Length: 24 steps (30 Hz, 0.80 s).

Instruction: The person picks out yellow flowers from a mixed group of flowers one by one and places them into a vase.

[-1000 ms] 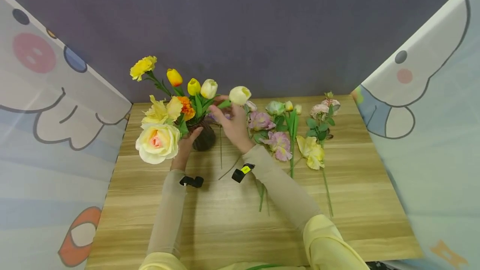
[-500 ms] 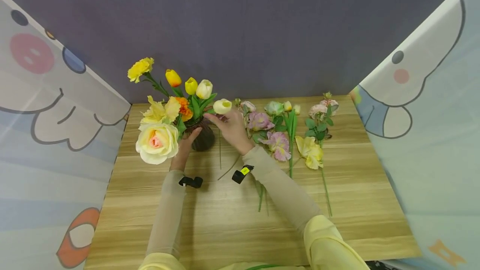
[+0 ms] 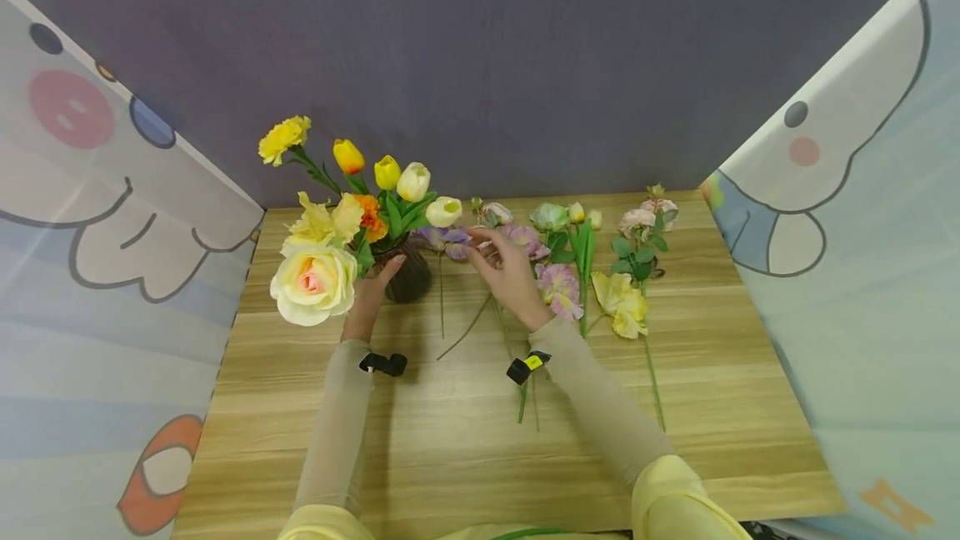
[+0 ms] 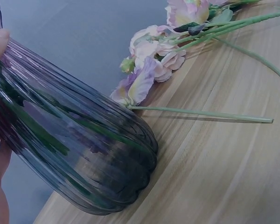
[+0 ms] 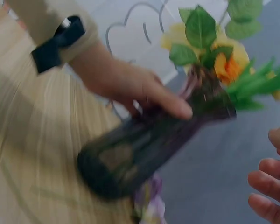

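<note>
Clearly ribbed, bulbous glass vase [image 4: 74, 154]

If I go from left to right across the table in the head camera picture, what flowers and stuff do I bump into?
Big cream rose → dark vase held by the left hand → right hand over the purple flowers → yellow flower lying flat → pink sprig with round leaves.

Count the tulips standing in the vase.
4: an orange tulip, a yellow tulip, a cream tulip and a lower cream tulip; leaves may hide more.
</note>
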Each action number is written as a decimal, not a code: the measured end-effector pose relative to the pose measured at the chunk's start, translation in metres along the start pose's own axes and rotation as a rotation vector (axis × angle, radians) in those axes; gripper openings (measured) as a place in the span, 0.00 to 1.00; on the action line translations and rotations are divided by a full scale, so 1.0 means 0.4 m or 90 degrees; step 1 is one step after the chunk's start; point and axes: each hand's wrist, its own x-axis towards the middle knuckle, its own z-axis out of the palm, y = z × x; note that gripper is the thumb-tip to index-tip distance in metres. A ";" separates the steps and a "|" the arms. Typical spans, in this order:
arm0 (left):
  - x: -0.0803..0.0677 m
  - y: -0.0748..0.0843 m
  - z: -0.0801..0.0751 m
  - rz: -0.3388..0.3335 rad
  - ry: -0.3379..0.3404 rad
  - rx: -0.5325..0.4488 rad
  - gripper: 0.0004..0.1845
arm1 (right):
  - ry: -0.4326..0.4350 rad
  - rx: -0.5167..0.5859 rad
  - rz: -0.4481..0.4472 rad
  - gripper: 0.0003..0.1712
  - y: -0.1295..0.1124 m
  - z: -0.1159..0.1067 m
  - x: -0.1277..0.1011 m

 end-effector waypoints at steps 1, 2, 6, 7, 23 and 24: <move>0.003 -0.002 -0.003 -0.023 -0.030 -0.043 0.54 | 0.008 -0.009 0.002 0.17 0.015 -0.014 -0.012; 0.007 -0.003 -0.006 -0.064 -0.059 -0.115 0.56 | 0.018 -0.017 0.008 0.16 0.028 -0.029 -0.023; 0.018 -0.009 -0.015 -0.211 -0.144 -0.313 0.66 | 0.047 -0.043 0.043 0.14 0.085 -0.081 -0.066; 0.019 -0.011 -0.016 -0.234 -0.159 -0.335 0.67 | 0.054 -0.050 0.050 0.14 0.098 -0.092 -0.076; 0.030 -0.006 -0.027 -0.314 -0.236 -0.410 0.72 | 0.118 -0.140 0.173 0.13 0.231 -0.194 -0.200; 0.031 -0.006 -0.028 -0.318 -0.239 -0.417 0.71 | 0.121 -0.145 0.177 0.13 0.236 -0.199 -0.206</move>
